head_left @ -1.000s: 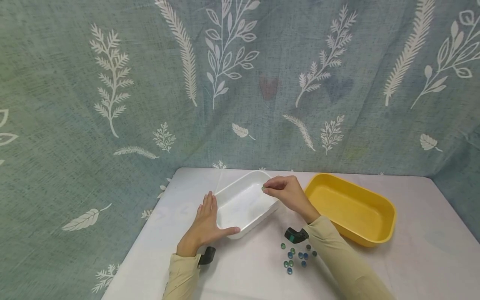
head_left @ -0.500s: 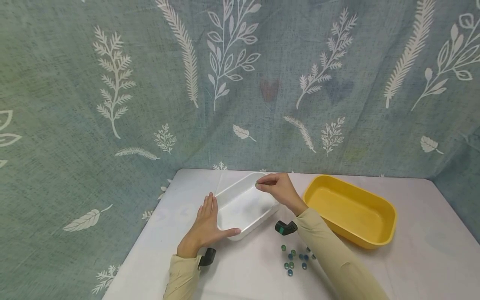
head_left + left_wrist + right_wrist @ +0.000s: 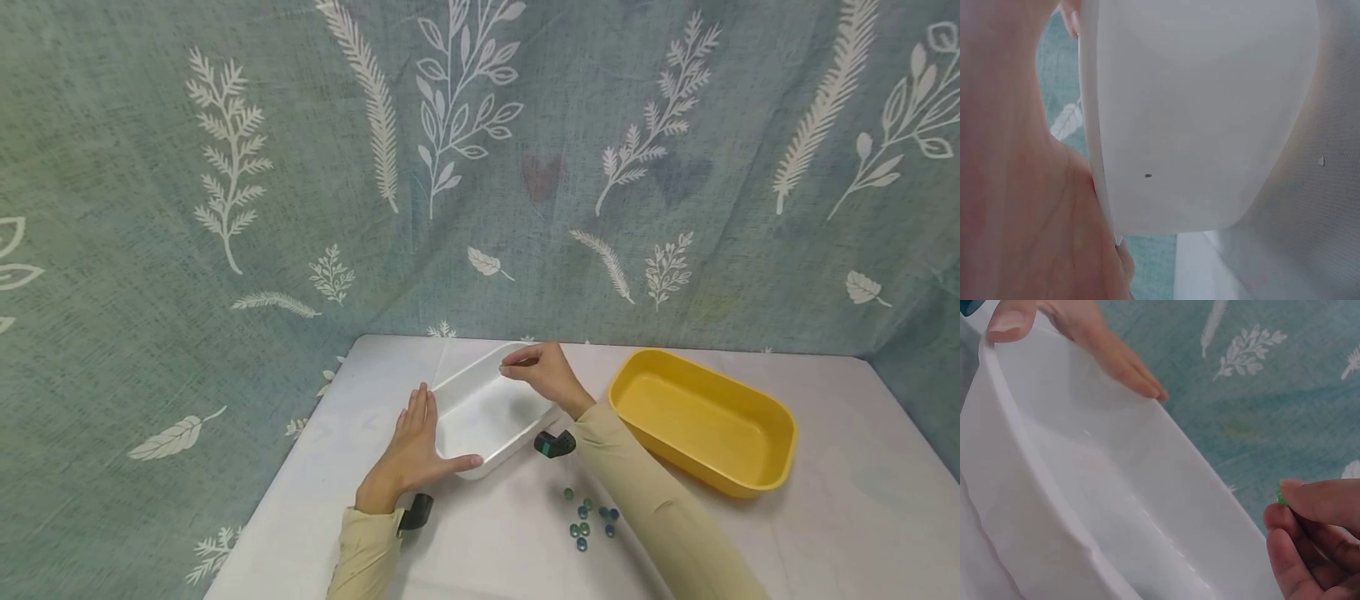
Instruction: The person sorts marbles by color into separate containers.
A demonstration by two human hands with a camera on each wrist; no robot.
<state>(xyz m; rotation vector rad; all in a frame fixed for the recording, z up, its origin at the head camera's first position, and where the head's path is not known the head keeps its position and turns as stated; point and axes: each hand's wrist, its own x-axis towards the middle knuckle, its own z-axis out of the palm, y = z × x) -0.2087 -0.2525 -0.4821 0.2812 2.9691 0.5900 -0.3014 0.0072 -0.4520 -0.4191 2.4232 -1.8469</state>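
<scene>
Above the oblong white tray the splayed left hand touched, the right hand pinched a small green bead that slackening could drop.

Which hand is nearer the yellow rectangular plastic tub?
The right hand: left of the yellow tub, over the white rectangular plastic tub; the left hand is farther left, at the white tub's near end.

Grn bead pinched abv wht tray
</scene>
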